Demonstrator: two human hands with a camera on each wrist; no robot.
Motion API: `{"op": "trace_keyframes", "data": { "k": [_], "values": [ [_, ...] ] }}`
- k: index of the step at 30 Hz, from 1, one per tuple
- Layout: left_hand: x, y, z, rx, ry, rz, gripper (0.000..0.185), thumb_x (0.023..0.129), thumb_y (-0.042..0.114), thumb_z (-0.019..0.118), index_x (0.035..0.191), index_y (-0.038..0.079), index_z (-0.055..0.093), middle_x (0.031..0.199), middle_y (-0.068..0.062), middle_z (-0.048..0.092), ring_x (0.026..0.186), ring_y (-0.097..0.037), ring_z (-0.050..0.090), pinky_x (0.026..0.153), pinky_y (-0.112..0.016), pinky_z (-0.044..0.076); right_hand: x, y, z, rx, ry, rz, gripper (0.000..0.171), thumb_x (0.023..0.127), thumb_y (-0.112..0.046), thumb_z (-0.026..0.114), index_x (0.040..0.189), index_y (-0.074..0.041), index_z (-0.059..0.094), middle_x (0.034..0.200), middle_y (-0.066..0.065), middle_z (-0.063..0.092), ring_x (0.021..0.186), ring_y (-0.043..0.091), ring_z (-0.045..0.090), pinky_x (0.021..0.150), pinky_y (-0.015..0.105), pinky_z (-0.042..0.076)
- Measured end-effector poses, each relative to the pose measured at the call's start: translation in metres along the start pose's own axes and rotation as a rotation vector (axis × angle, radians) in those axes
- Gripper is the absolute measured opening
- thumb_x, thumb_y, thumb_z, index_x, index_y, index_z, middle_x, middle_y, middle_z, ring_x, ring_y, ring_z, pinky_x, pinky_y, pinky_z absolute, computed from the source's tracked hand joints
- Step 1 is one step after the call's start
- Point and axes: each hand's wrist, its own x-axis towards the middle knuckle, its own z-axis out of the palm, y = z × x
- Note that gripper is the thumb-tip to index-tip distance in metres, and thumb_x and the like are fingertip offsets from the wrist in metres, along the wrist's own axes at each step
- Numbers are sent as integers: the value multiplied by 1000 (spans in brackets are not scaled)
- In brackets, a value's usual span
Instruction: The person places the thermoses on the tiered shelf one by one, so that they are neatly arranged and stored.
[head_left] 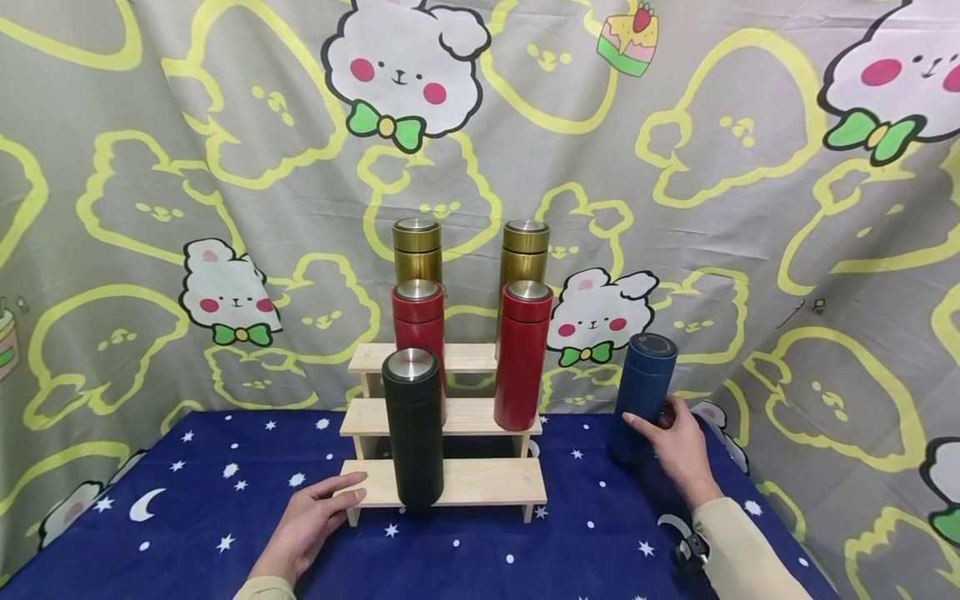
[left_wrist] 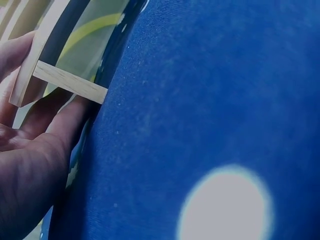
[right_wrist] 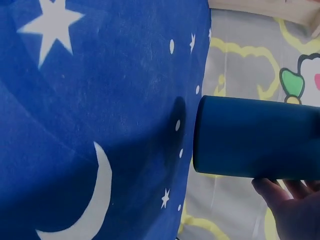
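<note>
A blue thermos flask (head_left: 647, 375) leans slightly at the right, and my right hand (head_left: 678, 442) grips its lower half. In the right wrist view the flask (right_wrist: 255, 137) shows its base close over the cloth, with fingertips at its side. At the left end of a three-step wooden stand (head_left: 491, 482), my left hand (head_left: 311, 517) holds the lowest board. The left wrist view shows the thumb and fingers about that board's end (left_wrist: 45, 50), beside a leg. A black flask (head_left: 414, 433) stands upright on the lowest step, left of its middle.
Two red flasks (head_left: 521, 358) stand on the middle step, and two gold flasks (head_left: 525, 242) on the top one. Dark blue cloth with stars (head_left: 247, 500) covers the table. A patterned curtain (head_left: 300, 208) hangs close behind the stand.
</note>
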Motion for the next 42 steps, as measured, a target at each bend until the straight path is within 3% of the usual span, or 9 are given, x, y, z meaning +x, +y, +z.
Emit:
{"op": "trace_keyframes", "data": {
  "k": [42],
  "values": [
    [-1,1,-1,13,-15,-1,38,84,12,78,118,-4,69,137,-21,50,101,-17,59,83,-28,51,-38,-24,8,52,-108,-24,89,86,-46,75,150,-4,31,143,23,44,128,40,46,101,54,41]
  ]
}}
